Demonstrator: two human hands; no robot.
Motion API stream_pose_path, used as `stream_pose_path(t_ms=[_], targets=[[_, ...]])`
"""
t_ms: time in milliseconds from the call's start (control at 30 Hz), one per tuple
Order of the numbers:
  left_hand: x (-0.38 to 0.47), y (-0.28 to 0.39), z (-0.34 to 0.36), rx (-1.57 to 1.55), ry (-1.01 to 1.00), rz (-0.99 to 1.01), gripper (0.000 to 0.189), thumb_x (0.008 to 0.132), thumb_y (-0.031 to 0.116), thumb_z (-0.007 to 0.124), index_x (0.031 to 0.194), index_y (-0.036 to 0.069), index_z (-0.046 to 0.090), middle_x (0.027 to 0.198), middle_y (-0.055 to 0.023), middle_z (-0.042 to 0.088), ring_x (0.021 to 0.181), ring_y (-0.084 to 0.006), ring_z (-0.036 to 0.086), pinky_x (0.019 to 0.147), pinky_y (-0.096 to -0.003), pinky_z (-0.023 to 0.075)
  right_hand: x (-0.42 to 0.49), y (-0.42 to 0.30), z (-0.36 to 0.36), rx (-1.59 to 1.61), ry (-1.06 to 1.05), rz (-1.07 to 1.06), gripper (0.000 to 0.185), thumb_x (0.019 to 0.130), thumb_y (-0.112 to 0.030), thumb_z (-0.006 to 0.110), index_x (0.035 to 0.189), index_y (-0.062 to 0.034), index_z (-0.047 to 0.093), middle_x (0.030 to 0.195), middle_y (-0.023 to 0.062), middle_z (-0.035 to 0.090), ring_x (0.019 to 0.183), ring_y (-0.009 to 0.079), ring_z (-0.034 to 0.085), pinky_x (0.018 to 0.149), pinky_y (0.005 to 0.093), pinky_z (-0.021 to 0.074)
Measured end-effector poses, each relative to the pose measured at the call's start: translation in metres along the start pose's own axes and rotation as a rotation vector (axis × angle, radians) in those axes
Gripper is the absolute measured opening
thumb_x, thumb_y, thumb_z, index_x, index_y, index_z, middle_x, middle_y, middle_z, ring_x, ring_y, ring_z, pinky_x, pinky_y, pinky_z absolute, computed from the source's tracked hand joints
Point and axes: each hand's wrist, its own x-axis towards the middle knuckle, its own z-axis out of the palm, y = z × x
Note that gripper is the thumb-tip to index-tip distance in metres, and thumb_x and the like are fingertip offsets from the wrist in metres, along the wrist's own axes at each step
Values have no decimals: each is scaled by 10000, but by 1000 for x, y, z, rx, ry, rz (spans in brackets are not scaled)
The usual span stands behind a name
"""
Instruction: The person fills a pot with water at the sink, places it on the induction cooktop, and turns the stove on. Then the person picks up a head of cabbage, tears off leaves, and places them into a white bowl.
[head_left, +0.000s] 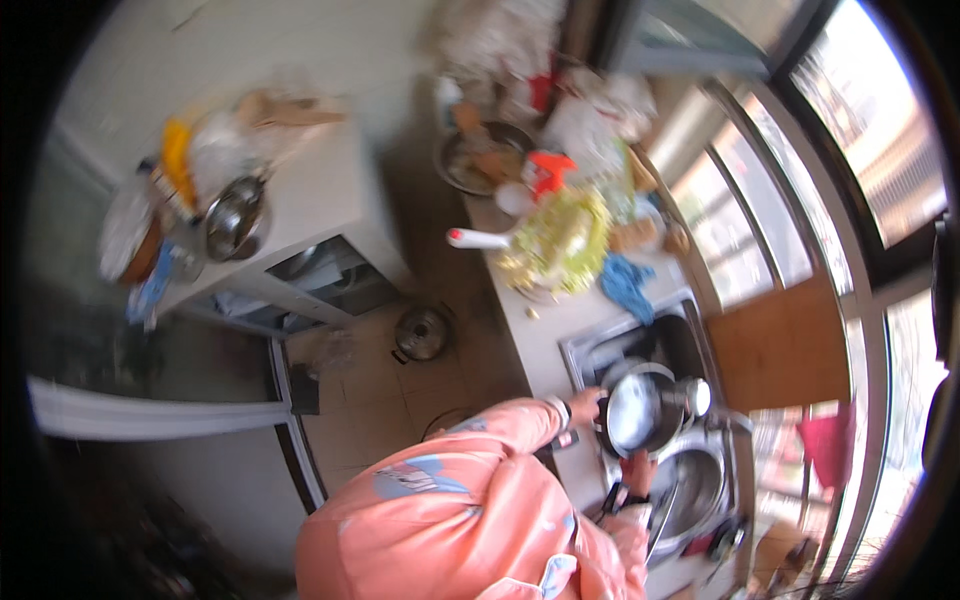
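A dark round pot (667, 373) with pale, shiny contents or bottom is at the double metal sink (574, 352). My left hand (586, 409) grips its rim or handle on the left side. At the pot's lower edge is my right hand (637, 472), with a dark band at the wrist; blur hides whether its fingers close on the pot. Just right of the pot stands the faucet (699, 397). Within the lower sink basin sits a round metal bowl (694, 487). A blue cloth (628, 287) lies by the sink's upper corner.
Leafy cabbage (566, 240), a white handle (476, 238), a red spray-bottle head (551, 172) and a metal basin with food (484, 157) crowd the counter. A lidded pot (422, 333) rests on the tiled floor. Bowls and bags top the white cabinet (322, 180). Windows line the right.
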Motion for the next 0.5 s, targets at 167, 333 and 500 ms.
stream_pose_path(t_ms=[167,333,500], targets=[[-2,15,-8,235,40,-84,517,673,-105,504,1170,12,589,1063,-140,649,994,-280,613,834,-370,505,-25,-14,22,-37,56,-6,201,863,-166,612,936,-105,435,766,22,495,600,141,528,462,309,516],[3,3,-11,-122,-71,-245,733,657,-178,373,1362,18,421,1195,-124,577,1045,-250,606,826,-362,566,-42,-31,42,-96,199,32,181,814,-67,562,941,-18,443,734,76,510,530,179,556,469,294,520],[14,-20,-20,-151,-116,-235,755,635,-205,311,1350,10,420,1242,-118,534,1087,-262,588,848,-374,569,-47,-39,49,-42,174,23,182,820,-40,551,966,2,451,724,98,539,527,203,590,468,296,516]])
